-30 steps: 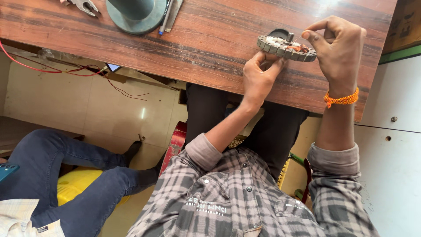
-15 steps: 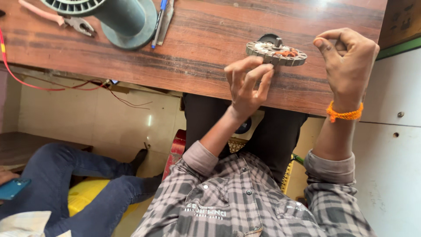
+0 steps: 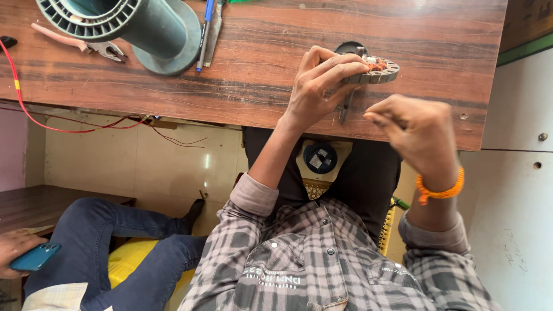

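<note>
Wooden tabletop (image 3: 173,80) carries a green spool (image 3: 138,29) far left — left hand (image 3: 317,86) grips a round toothed metal part (image 3: 377,69), right hand (image 3: 417,129) loosely curled, holding nothing visible.

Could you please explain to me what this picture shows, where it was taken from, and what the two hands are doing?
The picture comes from a camera worn on a person's head, looking down at their own arms in a grey checked shirt. There is no machine, only bare hands. The left hand grips a round grey toothed disc with copper-coloured windings at the edge of the brown wooden table. The right hand, with an orange band at the wrist, hovers loosely curled beside it; whether it holds anything I cannot tell. Also on the table lie a large grey-green plastic spool, pliers with reddish handles, a blue pen and a red wire. Lower left, another person sits holding a blue phone.
</note>
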Action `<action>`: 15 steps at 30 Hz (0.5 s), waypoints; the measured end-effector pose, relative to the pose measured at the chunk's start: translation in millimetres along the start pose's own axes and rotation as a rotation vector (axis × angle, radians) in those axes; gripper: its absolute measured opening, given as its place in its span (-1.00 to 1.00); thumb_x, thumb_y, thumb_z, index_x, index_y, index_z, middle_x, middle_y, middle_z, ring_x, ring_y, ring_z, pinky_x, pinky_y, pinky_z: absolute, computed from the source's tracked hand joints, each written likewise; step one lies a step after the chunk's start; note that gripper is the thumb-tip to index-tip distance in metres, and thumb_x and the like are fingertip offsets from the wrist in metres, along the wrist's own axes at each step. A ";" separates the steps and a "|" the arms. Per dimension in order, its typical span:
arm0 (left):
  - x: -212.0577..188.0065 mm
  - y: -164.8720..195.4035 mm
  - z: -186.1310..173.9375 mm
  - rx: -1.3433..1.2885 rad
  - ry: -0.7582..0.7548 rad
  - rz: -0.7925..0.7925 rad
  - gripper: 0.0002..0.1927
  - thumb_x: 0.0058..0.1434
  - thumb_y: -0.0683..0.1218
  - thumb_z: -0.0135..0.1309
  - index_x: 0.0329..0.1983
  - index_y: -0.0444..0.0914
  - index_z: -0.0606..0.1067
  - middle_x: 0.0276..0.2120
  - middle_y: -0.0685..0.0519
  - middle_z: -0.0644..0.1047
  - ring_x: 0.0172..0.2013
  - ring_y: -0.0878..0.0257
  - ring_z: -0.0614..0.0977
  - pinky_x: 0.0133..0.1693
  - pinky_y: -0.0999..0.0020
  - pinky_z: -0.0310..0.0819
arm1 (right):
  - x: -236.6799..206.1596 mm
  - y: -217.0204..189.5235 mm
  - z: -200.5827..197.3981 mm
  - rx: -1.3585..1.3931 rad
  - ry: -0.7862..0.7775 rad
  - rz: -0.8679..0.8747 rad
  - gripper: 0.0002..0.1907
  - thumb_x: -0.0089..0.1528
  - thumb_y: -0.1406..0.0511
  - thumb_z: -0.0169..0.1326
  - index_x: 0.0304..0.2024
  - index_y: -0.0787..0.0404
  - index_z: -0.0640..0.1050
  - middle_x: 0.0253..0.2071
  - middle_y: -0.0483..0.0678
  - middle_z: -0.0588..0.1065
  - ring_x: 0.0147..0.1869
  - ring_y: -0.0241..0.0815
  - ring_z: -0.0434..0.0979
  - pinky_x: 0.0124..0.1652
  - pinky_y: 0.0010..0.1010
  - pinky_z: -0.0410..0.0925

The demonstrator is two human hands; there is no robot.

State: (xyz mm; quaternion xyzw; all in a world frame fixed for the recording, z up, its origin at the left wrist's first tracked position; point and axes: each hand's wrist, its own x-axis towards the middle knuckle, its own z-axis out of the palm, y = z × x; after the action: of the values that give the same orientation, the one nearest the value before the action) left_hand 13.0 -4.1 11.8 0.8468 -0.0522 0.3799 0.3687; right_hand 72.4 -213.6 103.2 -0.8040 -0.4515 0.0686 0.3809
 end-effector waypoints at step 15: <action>-44.0 0.2 5.9 0.402 -0.042 0.214 -0.61 0.19 -0.11 0.31 0.06 0.11 0.58 0.19 0.26 0.32 0.17 0.25 0.33 0.14 0.22 0.27 | -21.0 17.2 52.4 0.071 0.149 0.005 -0.95 0.34 0.43 0.22 -0.14 0.28 0.63 -0.24 0.03 0.62 -0.26 -0.19 0.66 -0.26 -0.43 0.45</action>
State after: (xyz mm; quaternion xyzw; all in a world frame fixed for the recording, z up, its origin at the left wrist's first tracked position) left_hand -14.6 -16.6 -20.6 0.9006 -0.0725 0.4017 0.1490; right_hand 47.9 -206.2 50.0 -0.7940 -0.4173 0.0256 0.4413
